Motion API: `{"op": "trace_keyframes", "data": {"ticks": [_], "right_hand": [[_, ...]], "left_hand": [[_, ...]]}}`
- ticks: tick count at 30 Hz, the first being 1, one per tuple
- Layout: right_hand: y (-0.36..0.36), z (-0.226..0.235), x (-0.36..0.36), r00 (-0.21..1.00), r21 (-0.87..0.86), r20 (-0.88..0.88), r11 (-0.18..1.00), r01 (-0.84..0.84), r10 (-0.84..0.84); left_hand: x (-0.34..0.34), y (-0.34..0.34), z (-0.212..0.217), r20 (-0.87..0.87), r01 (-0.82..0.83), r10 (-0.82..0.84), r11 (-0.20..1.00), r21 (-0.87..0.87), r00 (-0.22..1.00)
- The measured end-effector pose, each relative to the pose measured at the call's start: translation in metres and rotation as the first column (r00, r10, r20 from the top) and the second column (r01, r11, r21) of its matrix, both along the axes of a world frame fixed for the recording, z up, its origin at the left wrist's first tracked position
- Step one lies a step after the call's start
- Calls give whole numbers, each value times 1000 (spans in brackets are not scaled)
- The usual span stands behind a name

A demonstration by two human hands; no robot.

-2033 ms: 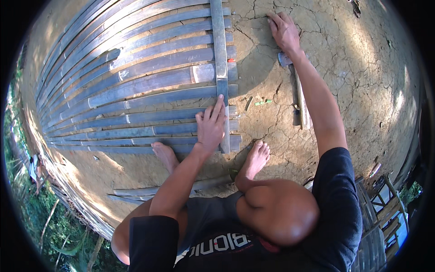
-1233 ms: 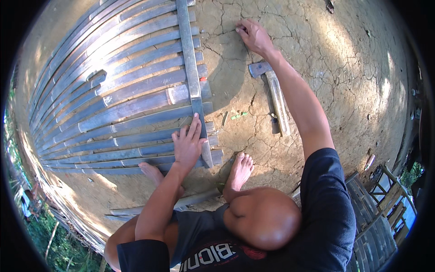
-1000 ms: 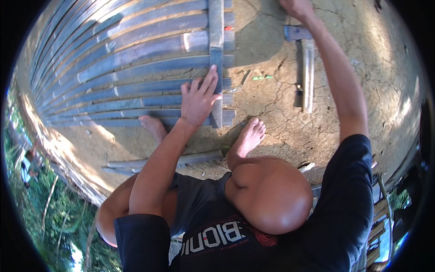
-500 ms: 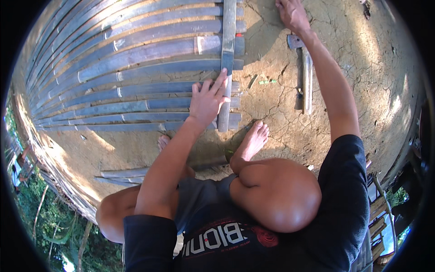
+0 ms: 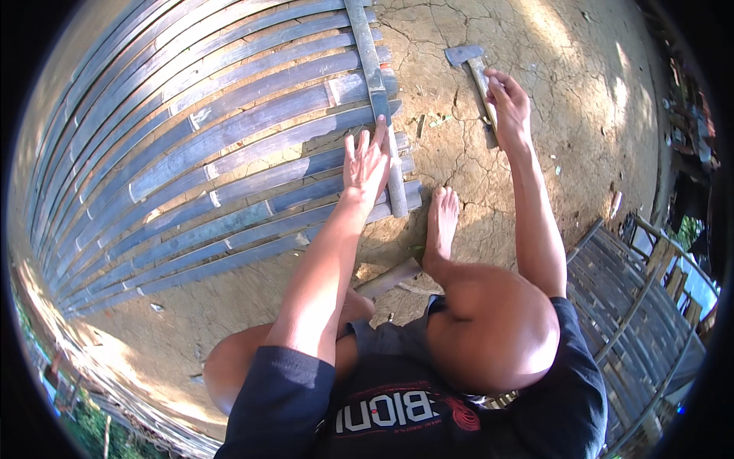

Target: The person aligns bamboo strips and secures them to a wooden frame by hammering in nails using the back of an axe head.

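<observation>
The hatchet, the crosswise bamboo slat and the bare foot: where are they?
hatchet (image 5: 463, 55): head view, on its metal blade.
crosswise bamboo slat (image 5: 368, 57): head view, on its upper stretch.
bare foot (image 5: 441, 229): head view, mid-foot.

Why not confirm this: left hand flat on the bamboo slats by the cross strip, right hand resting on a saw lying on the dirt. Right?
Not a saw. In the head view the right hand rests on a hatchet lying on the dirt. The left hand is flat on the bamboo slats by the cross strip.

Black short-sleeved shirt with red-and-white print, bare feet.
</observation>
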State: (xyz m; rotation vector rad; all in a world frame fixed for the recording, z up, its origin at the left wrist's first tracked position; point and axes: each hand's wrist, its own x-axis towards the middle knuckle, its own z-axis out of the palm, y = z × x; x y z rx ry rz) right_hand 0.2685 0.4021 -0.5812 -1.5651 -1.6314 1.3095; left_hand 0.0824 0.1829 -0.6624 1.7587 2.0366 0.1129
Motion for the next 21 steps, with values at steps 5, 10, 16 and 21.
{"op": "trace_keyframes", "data": {"ticks": [5,10,16,21], "right_hand": [[-67,26,-10,968,-72,253,997,25,-6],[-110,-12,-20,969,-184,242,983,-10,56],[-141,-41,-47,999,-301,-49,953,-21,7],[-141,-49,-62,989,-384,-145,921,-60,4]], "left_hand": [[-8,-7,-20,-42,22,-21,999,28,999],[-8,-9,-16,124,-34,33,999,6,992],[-9,-11,-11,163,-46,36,997,58,986],[-25,-9,0,334,-202,141,967,157,932]]}}
